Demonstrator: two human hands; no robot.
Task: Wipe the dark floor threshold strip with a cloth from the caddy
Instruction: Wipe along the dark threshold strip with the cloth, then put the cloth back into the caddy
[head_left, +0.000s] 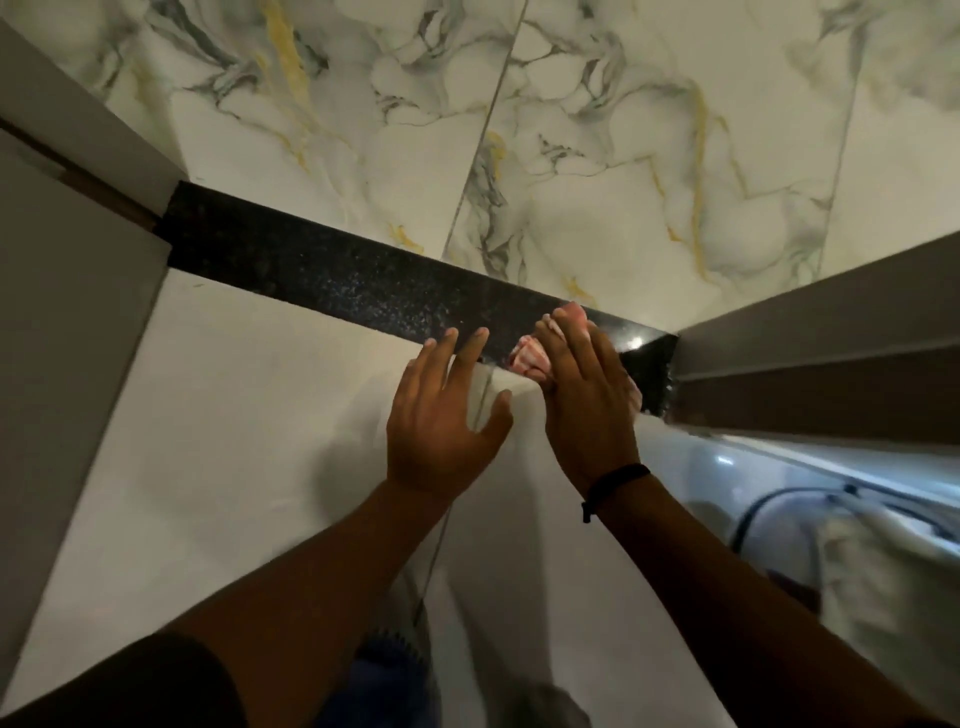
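Note:
A dark speckled threshold strip (332, 270) runs across the floor from the left door frame to the right one. My right hand (587, 395) presses a crumpled pink-and-white cloth (530, 358) onto the strip near its right end; most of the cloth is hidden under the palm and fingers. My left hand (441, 415) hovers beside it with fingers spread, its fingertips at the strip's near edge, holding nothing. The caddy is not in view.
Marble-patterned tiles (597, 156) lie beyond the strip, plain pale tiles (234, 415) on my side. A grey door frame (810, 332) bounds the right end, a wall corner (78, 260) the left. A white object with a dark cable (769, 509) sits at lower right.

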